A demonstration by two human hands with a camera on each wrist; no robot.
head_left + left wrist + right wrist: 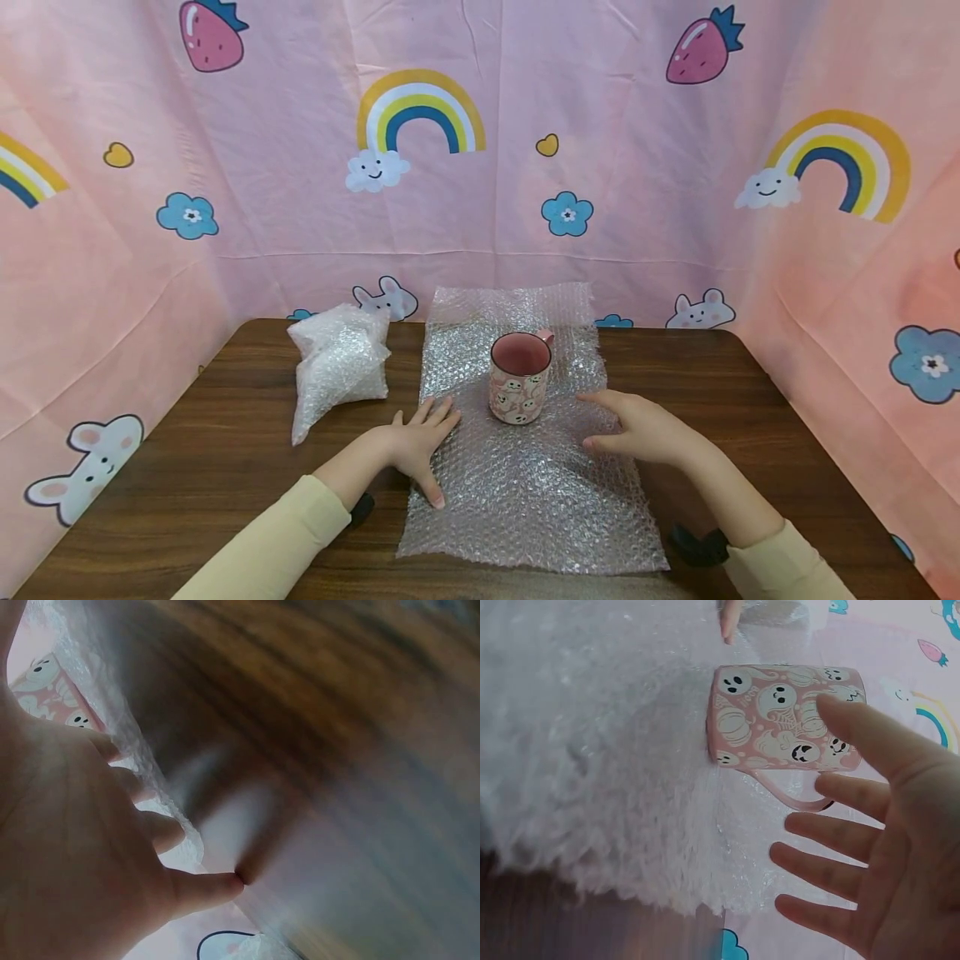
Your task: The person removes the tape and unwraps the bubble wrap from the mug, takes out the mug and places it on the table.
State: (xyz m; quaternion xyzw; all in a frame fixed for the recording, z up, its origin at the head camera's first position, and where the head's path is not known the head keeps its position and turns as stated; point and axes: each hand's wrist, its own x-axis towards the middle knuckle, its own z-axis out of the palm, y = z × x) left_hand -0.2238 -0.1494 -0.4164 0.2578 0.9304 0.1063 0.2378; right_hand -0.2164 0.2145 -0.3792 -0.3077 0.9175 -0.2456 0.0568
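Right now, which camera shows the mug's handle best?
The right wrist view, where the handle curves out large from the mug. The head view shows only a small piece; left wrist, part of the mug, no handle.

The worktop (682, 367) was dark brown wood with streaked grain and rounded far corners. A sheet (525, 508) of bubble wrap lay across its middle; a bubble-wrap bundle (341, 362) sat apart, left of the sheet, towards the back.
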